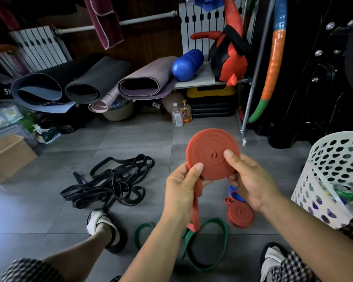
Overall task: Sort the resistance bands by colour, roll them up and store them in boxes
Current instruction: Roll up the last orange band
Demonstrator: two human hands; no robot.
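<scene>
Grey floor tiles (130,135) carry most of the job. The white perforated plastic basket (334,159) at the right holds coloured items too blurred to name. The brown cardboard box (6,155) at the far left does not show its inside, so nothing can be judged as stored. The tangle of loose black rubber bands (110,184) lies unrolled, and the loose green rubber loops (212,251) between the feet are unrolled too.

The large red rubber band coil (212,155) is held above the floor, nearly wound, with a short tail hanging towards the green loops. The left hand (181,190) pinches the coil's lower edge, thumb on its face. The right hand (251,184) pinches it with the thumb pressed near the centre and fingers behind.

A smaller finished red rubber coil (240,215) rests on the tiles, touching a small blue rubber band (235,195) whose state I cannot tell. By my reckoning, red is almost done; black, green and all the boxing remain.
</scene>
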